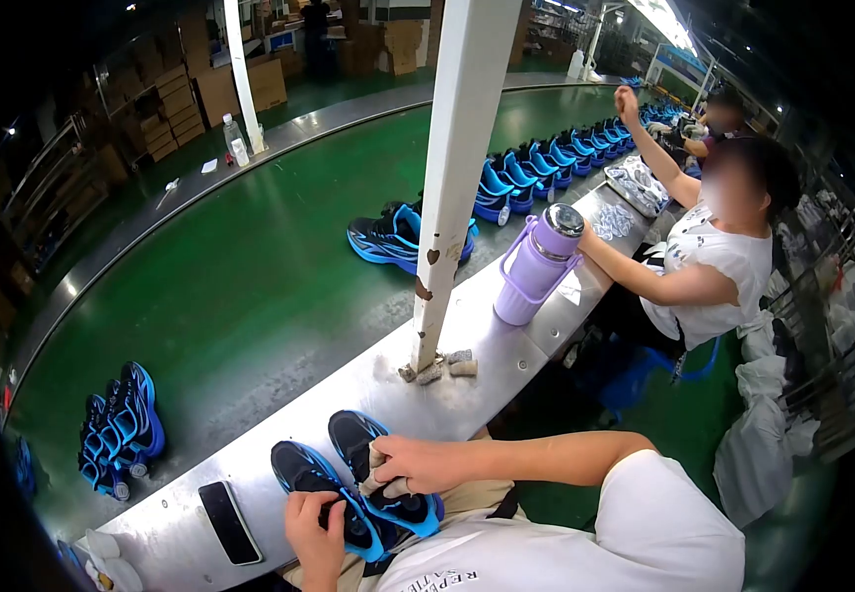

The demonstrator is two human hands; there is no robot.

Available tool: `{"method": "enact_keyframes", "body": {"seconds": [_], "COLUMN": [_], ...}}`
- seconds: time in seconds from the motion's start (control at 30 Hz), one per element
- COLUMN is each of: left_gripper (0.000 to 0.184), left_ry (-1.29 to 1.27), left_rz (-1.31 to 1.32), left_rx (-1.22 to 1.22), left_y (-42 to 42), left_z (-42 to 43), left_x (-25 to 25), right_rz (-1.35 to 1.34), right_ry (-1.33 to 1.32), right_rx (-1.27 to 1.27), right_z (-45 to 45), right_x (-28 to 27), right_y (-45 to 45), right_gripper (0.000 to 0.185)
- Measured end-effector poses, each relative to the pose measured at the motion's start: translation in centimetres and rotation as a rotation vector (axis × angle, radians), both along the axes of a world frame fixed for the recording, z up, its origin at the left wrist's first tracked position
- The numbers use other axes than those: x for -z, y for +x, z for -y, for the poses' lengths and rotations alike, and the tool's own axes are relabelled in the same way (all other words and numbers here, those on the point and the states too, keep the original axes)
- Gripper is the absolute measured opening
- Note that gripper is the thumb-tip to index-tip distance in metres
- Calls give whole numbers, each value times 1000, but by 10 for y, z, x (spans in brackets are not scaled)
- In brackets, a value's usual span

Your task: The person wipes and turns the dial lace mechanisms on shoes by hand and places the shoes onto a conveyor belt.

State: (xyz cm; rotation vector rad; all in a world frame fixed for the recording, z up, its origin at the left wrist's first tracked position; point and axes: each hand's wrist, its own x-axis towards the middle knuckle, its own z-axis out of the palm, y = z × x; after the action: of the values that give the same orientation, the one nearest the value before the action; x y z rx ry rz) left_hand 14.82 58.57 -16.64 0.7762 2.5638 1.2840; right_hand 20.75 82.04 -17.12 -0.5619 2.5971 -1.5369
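A pair of black and blue sneakers lies side by side at the metal bench edge, toes pointing away from me. My left hand (316, 536) is closed on the rear part of the left sneaker (301, 464), thumb and fingers near its opening. My right hand (416, 465), with pale covers on some fingertips, reaches over the right sneaker (354, 434). Its fingers are curled together against the lacing area. Whether they pinch a lace is hidden by the hand itself.
A smartphone (229, 523) lies left of the sneakers. A white post (459, 168) rises from the bench (349, 385), with a purple bottle (538, 266) beyond. Sneakers line the green belt (240, 266). A co-worker (704, 257) sits to the right, one arm raised.
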Motion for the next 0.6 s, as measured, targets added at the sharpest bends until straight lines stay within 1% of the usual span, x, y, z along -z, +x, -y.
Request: {"method": "enact_keyframes", "body": {"seconds": [0.03, 0.13, 0.23, 0.33, 0.37, 0.43, 0.47, 0.53, 0.6], "left_gripper": [18, 15, 15, 15, 15, 15, 15, 15, 14], "left_ry": [17, 43, -36, -5, -4, 3, 11, 15, 5], "left_rz": [48, 200, 72, -21, 13, 64, 2, -114, -116], "left_rx": [23, 35, -15, 42, 51, 66, 52, 34, 1], "left_y": [-3, -6, -1, -5, -5, -9, -9, -5, -2], "left_z": [-1, -4, -7, -4, -2, -2, -4, -6, -8], "left_x": [-2, -18, -19, -2, -1, -2, -2, 0, -1], "right_rz": [5, -22, 128, 53, 104, 105, 103, 140, 156], "right_ry": [5, 198, -54, -52, 32, 116, 159, 68, 23], "right_rx": [-10, 115, 36, 11, 56, 94, 111, 31, -5], "right_z": [-1, 9, 2, -2, 3, 5, 5, -6, -11], "right_x": [0, -9, -21, -8, -9, -14, -14, -12, -10], "right_y": [-1, 3, -2, -8, -5, -3, -3, -7, -6], "right_gripper": [24, 24, 21, 21, 21, 25, 27, 31, 34]}}
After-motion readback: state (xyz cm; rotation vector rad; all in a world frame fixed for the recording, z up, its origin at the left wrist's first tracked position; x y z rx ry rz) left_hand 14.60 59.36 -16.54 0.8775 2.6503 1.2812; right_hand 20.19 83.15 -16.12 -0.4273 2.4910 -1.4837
